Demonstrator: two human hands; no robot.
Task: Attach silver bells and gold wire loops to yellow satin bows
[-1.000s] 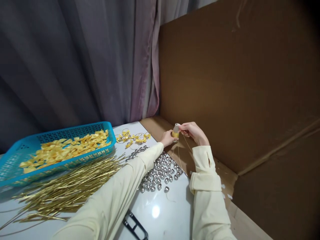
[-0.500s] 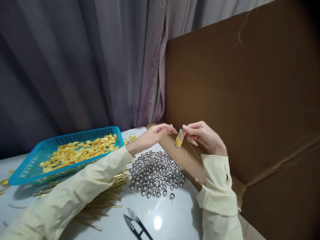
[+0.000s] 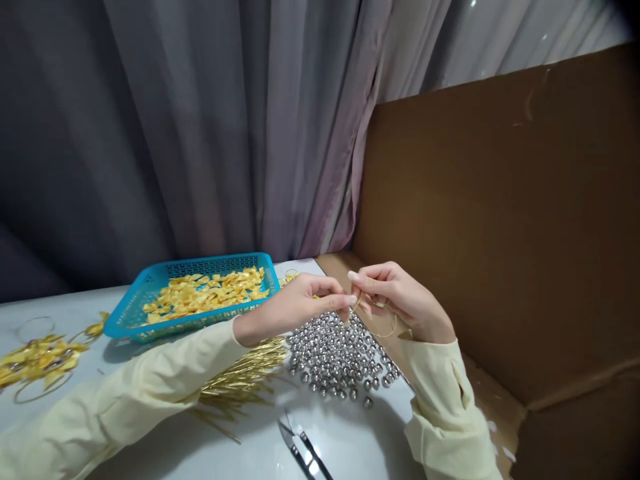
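Above the heap of shiny silver beads [image 3: 330, 353], my two hands meet. My left hand [image 3: 317, 297] pinches with thumb and index finger, its tips touching a thin gold cord [image 3: 393, 328]. My right hand [image 3: 400, 293] is closed in a pinch on the same cord, close to the left fingertips. Part of the cord hangs in a loop below the right hand. The fingers partly hide what lies between them, so I cannot tell whether anything small is on the cord.
A blue plastic basket [image 3: 120, 328] of yellow ribbon pieces [image 3: 210, 293] stands at left. Gold twist-tie-like strips [image 3: 245, 373] lie under my left forearm. Thread snips [image 3: 300, 447] lie in front. Yellow ribbon pieces with cord loops [image 3: 43, 360] are far left. Cardboard [image 3: 490, 233] walls the right side.
My left hand has come over to the right hand and closed on the cord. The silver-and-yellow cylinder at my right fingers is no longer visible. The view has shifted left.
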